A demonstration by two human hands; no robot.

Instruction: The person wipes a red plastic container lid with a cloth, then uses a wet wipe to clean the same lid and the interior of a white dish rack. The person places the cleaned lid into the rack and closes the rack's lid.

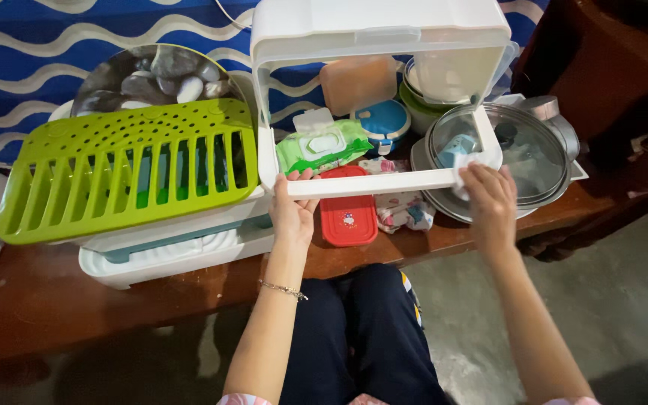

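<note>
Two hands steady a white plastic hinged cover frame (373, 182).
Left hand (292, 212) grips its lower edge; right hand (489, 201) presses a white wipe (461, 172) against the corner.

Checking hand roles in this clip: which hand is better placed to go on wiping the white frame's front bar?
Right. The right hand presses a white wipe on the right corner of the white frame, so it can likely slide along the bar. The left hand only grips the left corner, steadying it.

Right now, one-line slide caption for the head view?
Left hand steadies a white plastic cover while the right hand wipes its corner with a cloth.
</note>
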